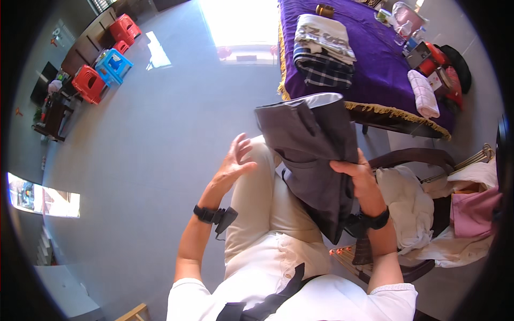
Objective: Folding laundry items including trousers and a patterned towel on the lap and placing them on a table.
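A pair of dark grey trousers (pixel 305 136), partly folded, hangs over my lap with its pale-lined waistband uppermost. My right hand (pixel 359 172) grips the right edge of the cloth, thumb across the front and fingers hidden behind. To the left of the trousers, my left hand (pixel 237 158) is raised near my knee, fingers apart and holding nothing. Beyond them, a folded white printed garment (pixel 323 34) lies on a folded dark plaid garment (pixel 321 68), stacked on the purple tablecloth (pixel 377 68).
A chair (pixel 413 156) at my right bears cream clothing (pixel 405 204) and a pink cloth (pixel 474 212). On the table's right side are a rolled pink towel (pixel 423 92), boxes and bottles. Red (pixel 88 84) and blue stools (pixel 114 66) stand along the left wall.
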{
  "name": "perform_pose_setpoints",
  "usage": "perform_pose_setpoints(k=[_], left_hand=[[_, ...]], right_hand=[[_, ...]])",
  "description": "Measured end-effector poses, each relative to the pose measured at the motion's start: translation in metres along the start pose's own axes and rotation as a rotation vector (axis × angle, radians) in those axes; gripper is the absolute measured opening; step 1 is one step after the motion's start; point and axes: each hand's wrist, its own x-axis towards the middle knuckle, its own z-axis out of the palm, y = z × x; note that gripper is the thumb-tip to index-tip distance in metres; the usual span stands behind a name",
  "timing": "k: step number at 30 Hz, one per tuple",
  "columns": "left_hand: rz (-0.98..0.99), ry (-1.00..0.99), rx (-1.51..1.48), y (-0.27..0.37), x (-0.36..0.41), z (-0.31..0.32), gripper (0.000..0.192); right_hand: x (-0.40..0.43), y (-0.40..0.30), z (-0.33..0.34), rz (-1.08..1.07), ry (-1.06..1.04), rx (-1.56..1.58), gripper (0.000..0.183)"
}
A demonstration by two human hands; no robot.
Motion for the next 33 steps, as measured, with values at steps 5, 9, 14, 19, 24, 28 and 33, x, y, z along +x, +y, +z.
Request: perform_pose_setpoints(k=[5,9,14,19,24,28,33], left_hand=[[0.211,-0.436,-0.221,0.001,0.052,0.03,0.083],[-0.022,-0.548,-0.235,-0.007,0.07,0.032,0.02],[0.388,-0.47,-0.298,-0.007,0.095,0.042,0.034],[0.698,-0.194,0.268,0.048,0.125,0.027,0.035],[0.701,-0.001,0.078,0.146,0.147,0.017,0.038],[0.782,-0.028,0.066,0.201,0.099,0.009,0.042],[0.617,-0.34,0.24,0.167,-0.034,-0.016,0.049]], right_hand=[[-0.025,-0.041,0.001,-0.07,0.115,-0.039,0.042],[-0.025,-0.06,-0.011,-0.091,0.099,-0.072,0.042],[-0.015,-0.079,-0.022,-0.149,0.181,-0.192,0.041],[0.029,-0.101,-0.04,-0.321,0.079,-0.282,0.034],[0.066,-0.135,-0.029,-0.565,-0.157,-0.411,0.024],[0.062,-0.138,-0.001,-0.631,-0.317,-0.104,0.025],[0.028,-0.079,0.008,-0.551,-0.346,-0.296,0.027]])
